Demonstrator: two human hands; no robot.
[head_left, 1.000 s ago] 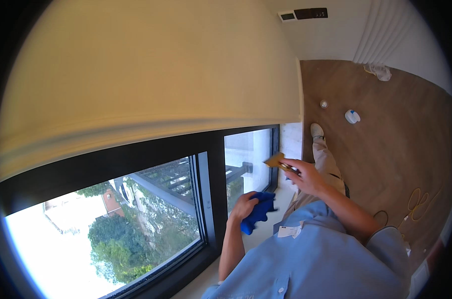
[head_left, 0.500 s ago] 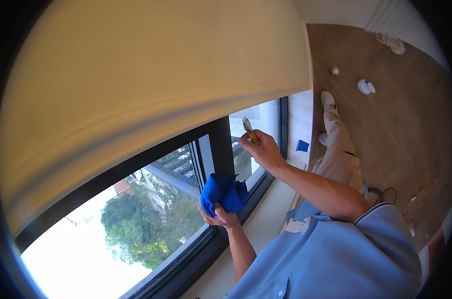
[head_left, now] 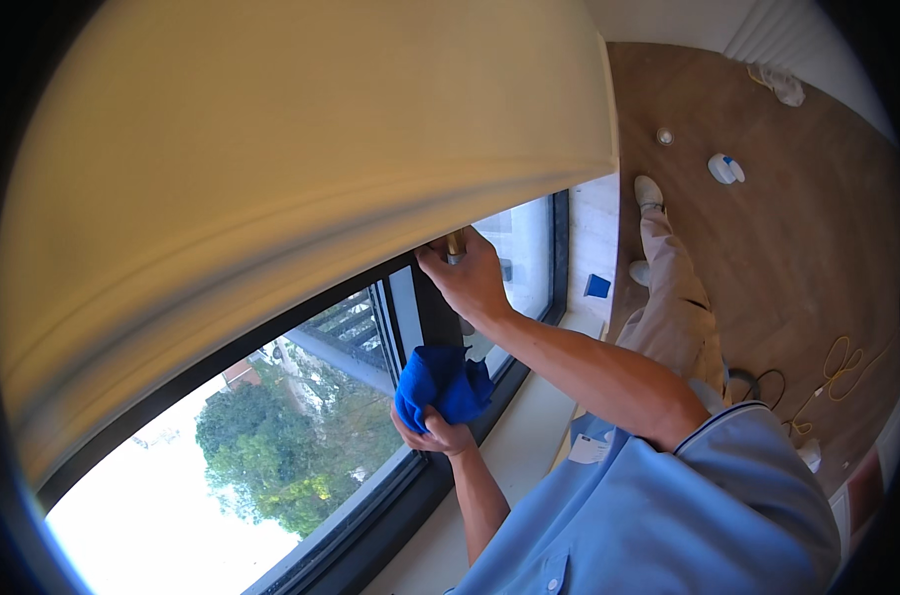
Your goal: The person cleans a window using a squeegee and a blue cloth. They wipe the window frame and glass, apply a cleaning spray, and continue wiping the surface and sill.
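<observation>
A bunched blue cloth (head_left: 444,387) sits in my left hand (head_left: 436,433), its fingers closed around the underside, in front of the dark window frame (head_left: 437,307). My right hand (head_left: 473,281) is raised to the upper part of the frame, just under the lower edge of the cream blind (head_left: 321,129). It grips a small tool with a yellowish handle (head_left: 456,242). The tool's far end is hidden by the blind and fingers, so its exact kind cannot be made out. Beside the frame is the window glass (head_left: 311,426), with trees behind it.
A pale sill (head_left: 514,446) runs below the window, with a small blue object (head_left: 598,286) at its far end. On the brown floor (head_left: 787,258) stand a white bottle (head_left: 723,169) and a small round container (head_left: 665,136). A yellow cord (head_left: 839,372) lies at the right.
My right hand has moved up and left with the yellowish-handled tool, from in front of the glass to the frame under the blind. My left hand and the blue cloth stay nearly still.
</observation>
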